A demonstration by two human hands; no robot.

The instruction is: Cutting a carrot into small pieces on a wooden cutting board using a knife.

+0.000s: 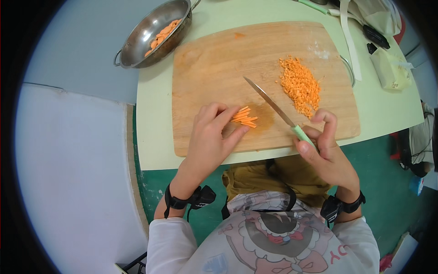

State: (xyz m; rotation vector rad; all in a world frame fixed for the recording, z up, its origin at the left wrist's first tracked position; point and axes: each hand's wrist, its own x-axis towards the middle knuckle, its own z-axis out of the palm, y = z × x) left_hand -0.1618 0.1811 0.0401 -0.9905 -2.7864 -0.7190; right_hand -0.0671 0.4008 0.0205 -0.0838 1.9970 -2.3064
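Note:
On a wooden cutting board (219, 68), my left hand (214, 132) rests its fingertips and thumb around a small bundle of orange vegetable sticks (245, 118), which look like carrot. My right hand (323, 150) holds a knife (279, 111) by its light green handle, index finger raised. The blade points up and to the left, between the sticks and a heap of finely diced orange pieces (301, 87) on the board's right part. A damp orange-brown stain lies around the sticks. Whether the blade touches the board is not clear.
A metal two-handled pan (155, 36) with orange slices stands at the table's back left corner. At the right are a pale packet (391, 70), a white strap (350, 44) and a black object (376, 36). Another green-handled tool (313, 6) lies at the back. A person is partly visible far right.

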